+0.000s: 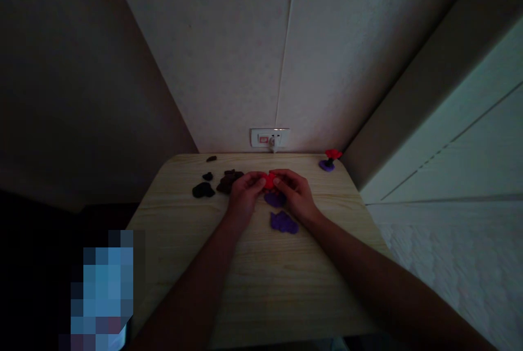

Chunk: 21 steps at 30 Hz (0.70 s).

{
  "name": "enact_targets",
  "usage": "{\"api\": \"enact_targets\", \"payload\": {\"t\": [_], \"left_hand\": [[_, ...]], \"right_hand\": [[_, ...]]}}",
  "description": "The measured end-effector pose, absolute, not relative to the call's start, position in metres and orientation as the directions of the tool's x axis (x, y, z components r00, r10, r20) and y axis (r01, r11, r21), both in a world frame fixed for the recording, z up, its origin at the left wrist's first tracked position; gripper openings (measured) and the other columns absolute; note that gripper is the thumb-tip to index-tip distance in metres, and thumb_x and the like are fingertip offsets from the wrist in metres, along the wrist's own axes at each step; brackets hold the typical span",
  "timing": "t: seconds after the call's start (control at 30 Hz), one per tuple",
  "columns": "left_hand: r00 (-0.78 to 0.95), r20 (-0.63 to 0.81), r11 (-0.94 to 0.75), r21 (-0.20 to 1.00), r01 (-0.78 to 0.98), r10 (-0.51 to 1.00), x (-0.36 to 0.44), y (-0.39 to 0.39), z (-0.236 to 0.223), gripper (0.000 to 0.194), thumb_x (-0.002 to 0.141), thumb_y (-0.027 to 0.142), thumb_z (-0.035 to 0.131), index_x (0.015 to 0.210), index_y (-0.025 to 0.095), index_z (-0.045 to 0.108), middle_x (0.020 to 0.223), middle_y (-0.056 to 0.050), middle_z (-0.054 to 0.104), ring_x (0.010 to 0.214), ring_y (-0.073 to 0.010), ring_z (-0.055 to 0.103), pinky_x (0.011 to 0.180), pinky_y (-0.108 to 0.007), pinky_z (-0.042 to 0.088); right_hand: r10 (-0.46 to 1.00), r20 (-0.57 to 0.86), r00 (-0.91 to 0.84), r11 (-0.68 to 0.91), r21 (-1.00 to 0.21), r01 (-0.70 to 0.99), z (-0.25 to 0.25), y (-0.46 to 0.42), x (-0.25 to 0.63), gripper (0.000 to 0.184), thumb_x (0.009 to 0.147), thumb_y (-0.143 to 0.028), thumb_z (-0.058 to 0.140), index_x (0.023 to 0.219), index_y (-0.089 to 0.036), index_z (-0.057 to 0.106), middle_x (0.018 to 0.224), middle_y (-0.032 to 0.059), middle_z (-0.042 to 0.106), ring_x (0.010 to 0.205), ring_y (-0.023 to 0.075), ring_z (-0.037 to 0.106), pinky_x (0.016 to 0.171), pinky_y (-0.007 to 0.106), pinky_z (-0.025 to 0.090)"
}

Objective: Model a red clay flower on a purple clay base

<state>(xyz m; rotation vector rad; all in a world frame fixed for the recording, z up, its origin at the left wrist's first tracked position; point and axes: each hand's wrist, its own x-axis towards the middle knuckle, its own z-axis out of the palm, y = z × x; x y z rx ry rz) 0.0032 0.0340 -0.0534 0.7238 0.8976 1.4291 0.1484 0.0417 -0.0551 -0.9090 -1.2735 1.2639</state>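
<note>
Between the fingertips of both hands is a small lump of red modelling clay (270, 181), raised a little off the table. My left hand (247, 187) pinches it from the left with thumb and fingers. From the right, my right hand (295, 190) grips it the same way. Under the hands lies a purple clay piece (274, 199), partly covered by my right hand. A second, flattened purple clay piece (284, 222) rests nearer to me. Left of my left hand sits a heap of brown clay (229, 181), partly hidden by it.
Black clay lumps (203, 190) and a small dark bit (211, 159) lie on the wooden table (196, 264) at left. A small red, black and purple clay figure (330, 160) stands at the far right corner. Behind, a socket with a plug (270, 138) is on the wall.
</note>
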Motion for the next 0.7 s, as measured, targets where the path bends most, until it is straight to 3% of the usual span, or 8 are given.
{"api": "enact_targets", "payload": {"t": [0.27, 0.7], "left_hand": [[-0.061, -0.093, 0.044, 0.833, -0.551, 0.994, 0.0025, 0.0326, -0.0504, 0.024, 0.066, 0.030, 0.081, 0.083, 0.015, 0.073, 0.078, -0.005, 0.072, 0.071, -0.0174, 0.066, 0.068, -0.031, 0.050], [-0.067, -0.110, 0.056, 0.836, -0.546, 0.992, 0.0040, 0.0328, -0.0500, 0.025, 0.061, 0.025, 0.084, 0.081, 0.013, 0.076, 0.075, -0.004, 0.073, 0.069, -0.0151, 0.065, 0.067, -0.029, 0.051]], "right_hand": [[0.982, 0.144, -0.118, 0.122, -0.977, -0.176, -0.0548, 0.0422, 0.1492, 0.032, 0.078, -0.044, 0.079, 0.101, -0.023, 0.074, 0.079, 0.0014, 0.073, 0.064, 0.0166, 0.063, 0.064, 0.030, 0.052], [0.984, 0.138, -0.114, 0.111, -0.970, -0.217, -0.0548, 0.0419, 0.1487, 0.032, 0.077, -0.043, 0.082, 0.101, -0.023, 0.075, 0.079, 0.0010, 0.073, 0.066, 0.0158, 0.064, 0.065, 0.029, 0.052]]}}
